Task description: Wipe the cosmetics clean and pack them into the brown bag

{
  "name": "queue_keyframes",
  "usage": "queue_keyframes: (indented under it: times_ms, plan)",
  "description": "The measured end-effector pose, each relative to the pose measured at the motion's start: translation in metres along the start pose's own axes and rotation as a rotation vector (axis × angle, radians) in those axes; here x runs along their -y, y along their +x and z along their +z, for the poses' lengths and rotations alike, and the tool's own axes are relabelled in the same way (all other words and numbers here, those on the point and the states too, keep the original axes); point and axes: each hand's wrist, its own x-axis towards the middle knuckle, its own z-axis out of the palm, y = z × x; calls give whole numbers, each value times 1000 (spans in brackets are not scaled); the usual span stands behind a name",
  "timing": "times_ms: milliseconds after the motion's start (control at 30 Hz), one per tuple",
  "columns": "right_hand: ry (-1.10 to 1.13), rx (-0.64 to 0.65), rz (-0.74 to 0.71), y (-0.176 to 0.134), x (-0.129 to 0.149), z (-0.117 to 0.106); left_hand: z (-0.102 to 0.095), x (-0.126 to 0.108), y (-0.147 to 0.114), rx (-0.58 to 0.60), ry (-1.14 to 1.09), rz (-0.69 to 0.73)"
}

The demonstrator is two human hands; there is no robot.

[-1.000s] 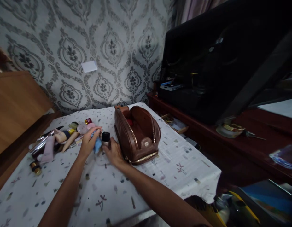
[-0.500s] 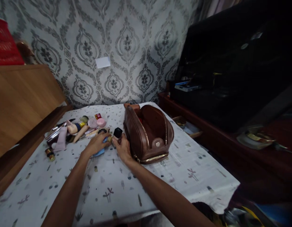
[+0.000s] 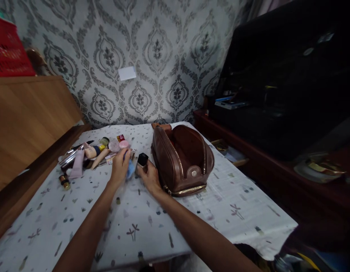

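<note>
Right hand (image 3: 150, 177)'s gripping the black-capped bottle (image 3: 142, 159) beside the brown toiletry bag (image 3: 171, 158), left hand (image 3: 120, 166)'s pinching a soft-looking blue cloth (image 3: 130, 169); bottle's probably light, hard, slippery, so hold it low.

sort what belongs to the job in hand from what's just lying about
Likely part of the job:
black-capped bottle, in the right hand
light-blue cloth, in the left hand
open brown bag
cosmetics pile

Likely just lying about:
red item on the wooden furniture
gold-colored item, far right
</note>
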Motion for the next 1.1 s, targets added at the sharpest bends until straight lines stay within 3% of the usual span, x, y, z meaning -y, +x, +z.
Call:
queue_keyframes:
  times_ms: [100, 167, 333, 433, 800, 967, 1100]
  plan:
    - [-75, 36, -62, -4, 4, 1, -2, -13, 0, -92, -78, 7]
    - [-135, 71, -108, -6, 4, 3, -3, -18, -1, -94, -130, 20]
    - [-158, 135, -187, -8, -2, 4, -3, -23, -4, 193, -244, 84]
    - [-143, 153, -204, -8, -5, 4, -2, -23, -5, 272, -280, 92]
    - [-149, 151, -188, -5, -6, 5, 10, -14, -11, 154, -392, -101]
    - [-124, 121, -185, -6, -7, 1, 20, -7, -17, 210, -475, -144]
    - [-82, 106, -151, -7, -4, -2, 17, -1, -20, 283, -460, -114]
